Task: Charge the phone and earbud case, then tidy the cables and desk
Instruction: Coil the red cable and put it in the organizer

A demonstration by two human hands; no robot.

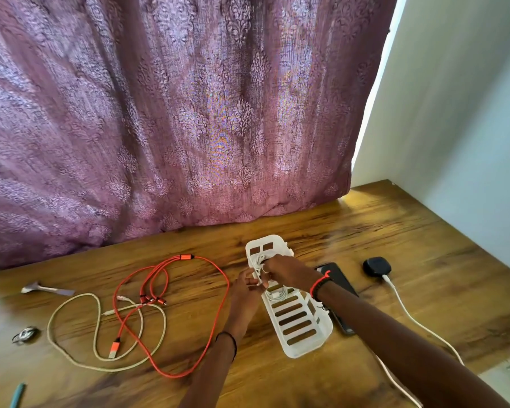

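A white slotted plastic tray (302, 334) lies on the wooden desk (395, 245). Both hands meet over its far half. My right hand (283, 270) is closed on a coiled white cable (261, 262) inside the tray. My left hand (248, 285) pinches part of that same white cable at the tray's left rim. A dark phone (340, 282) lies just right of the tray, partly hidden by my right forearm. The black earbud case (377, 267) sits farther right with a white charging cable (415, 322) plugged into it.
An orange multi-head cable (218, 290) and a beige braided cable (71, 307) lie tangled at the left. A small pale tool (46, 289), a metal clip (25, 334) and a teal pen tip (17, 394) lie near the left edge. A purple curtain (159, 113) hangs behind the desk.
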